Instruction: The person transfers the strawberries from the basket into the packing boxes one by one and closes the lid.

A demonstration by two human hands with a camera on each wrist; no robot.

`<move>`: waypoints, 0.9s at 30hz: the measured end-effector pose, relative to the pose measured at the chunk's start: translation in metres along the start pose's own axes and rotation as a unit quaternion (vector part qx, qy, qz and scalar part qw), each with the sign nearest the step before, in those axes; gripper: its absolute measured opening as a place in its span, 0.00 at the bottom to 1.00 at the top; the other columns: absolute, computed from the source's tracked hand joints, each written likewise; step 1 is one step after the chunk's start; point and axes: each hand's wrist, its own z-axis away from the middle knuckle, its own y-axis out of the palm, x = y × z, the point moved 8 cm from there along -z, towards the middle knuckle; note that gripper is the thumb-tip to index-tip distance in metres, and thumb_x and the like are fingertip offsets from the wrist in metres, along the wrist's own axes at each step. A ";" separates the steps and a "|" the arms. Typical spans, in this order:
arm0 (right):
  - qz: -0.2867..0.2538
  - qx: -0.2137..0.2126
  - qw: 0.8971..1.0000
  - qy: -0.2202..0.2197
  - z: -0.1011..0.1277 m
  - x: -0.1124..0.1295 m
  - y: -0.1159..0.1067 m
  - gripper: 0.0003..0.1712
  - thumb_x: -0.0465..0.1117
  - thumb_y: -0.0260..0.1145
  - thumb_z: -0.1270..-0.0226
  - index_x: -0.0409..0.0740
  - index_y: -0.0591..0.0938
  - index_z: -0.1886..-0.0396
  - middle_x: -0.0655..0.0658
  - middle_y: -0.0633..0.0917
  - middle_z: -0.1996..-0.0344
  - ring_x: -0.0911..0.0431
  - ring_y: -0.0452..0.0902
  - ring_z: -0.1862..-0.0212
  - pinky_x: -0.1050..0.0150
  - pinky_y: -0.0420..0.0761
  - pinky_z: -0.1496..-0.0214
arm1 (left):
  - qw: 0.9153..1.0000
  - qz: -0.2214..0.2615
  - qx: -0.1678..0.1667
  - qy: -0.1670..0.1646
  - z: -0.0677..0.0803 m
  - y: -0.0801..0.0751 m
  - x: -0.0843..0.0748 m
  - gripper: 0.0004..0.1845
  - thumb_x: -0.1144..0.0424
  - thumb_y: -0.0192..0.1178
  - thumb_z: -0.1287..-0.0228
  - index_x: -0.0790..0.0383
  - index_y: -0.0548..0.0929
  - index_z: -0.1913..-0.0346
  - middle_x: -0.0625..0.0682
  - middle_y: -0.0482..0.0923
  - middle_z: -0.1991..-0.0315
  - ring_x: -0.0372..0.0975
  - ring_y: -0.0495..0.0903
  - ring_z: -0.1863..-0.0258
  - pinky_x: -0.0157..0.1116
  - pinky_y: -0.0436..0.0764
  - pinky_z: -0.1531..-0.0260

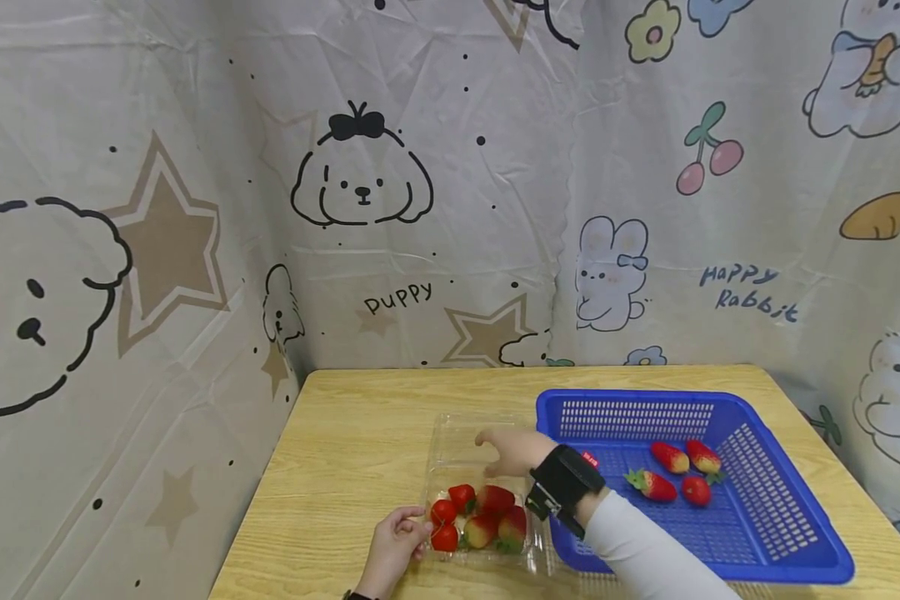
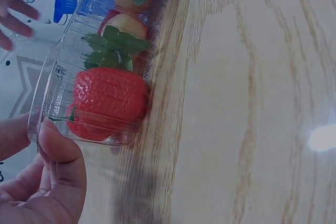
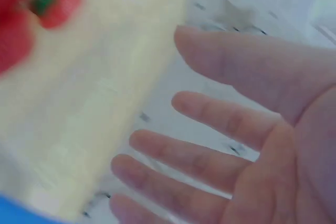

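Note:
A hinged clear plastic box (image 2: 58,77) lies on the table, its lid (image 1: 457,442) folded back toward the far side. Inside are large strawberries (image 1: 497,500) with green leaves and small round red fruits (image 1: 444,537) that look like cherry tomatoes. My left hand (image 1: 392,546) pinches the box's near-left rim between thumb and fingers, plainly seen in the left wrist view. Over the lid hovers my right hand (image 1: 516,450), its fingers spread and holding nothing in the right wrist view. Whether it touches the lid I cannot tell.
To the right of the box stands a blue plastic basket (image 1: 802,492). Several red fruits, mostly strawberries (image 1: 671,457), lie on its floor. The wooden table (image 1: 345,467) reaches back to a printed curtain (image 1: 435,250), which also hangs along both sides.

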 end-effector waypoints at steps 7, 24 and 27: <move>0.006 -0.105 0.994 -0.043 0.028 -0.007 -0.067 0.30 0.41 0.65 0.40 0.41 0.69 0.39 0.37 0.71 0.41 0.44 0.68 0.41 0.50 0.70 0.42 | 1.000 -0.004 -0.004 0.009 0.000 0.000 -0.002 0.20 0.71 0.59 0.43 0.81 0.71 0.50 0.47 0.71 0.79 0.34 0.72 0.83 0.28 0.75 0.82; 0.009 -0.367 0.929 0.047 0.095 -0.111 -0.108 0.42 0.38 0.66 0.43 0.44 0.56 0.31 0.30 0.55 0.34 0.31 0.56 0.39 0.35 0.64 0.46 | 1.000 -0.001 -0.004 -0.009 -0.002 0.000 0.004 0.20 0.71 0.60 0.42 0.80 0.71 0.50 0.46 0.71 0.80 0.34 0.73 0.83 0.28 0.74 0.82; 0.003 -0.350 0.932 0.094 0.105 -0.135 -0.097 0.46 0.38 0.66 0.44 0.42 0.53 0.30 0.26 0.54 0.36 0.27 0.54 0.40 0.32 0.60 0.47 | 1.000 -0.001 -0.003 -0.006 -0.002 0.000 0.003 0.19 0.71 0.59 0.42 0.80 0.71 0.50 0.46 0.71 0.80 0.34 0.73 0.83 0.28 0.74 0.82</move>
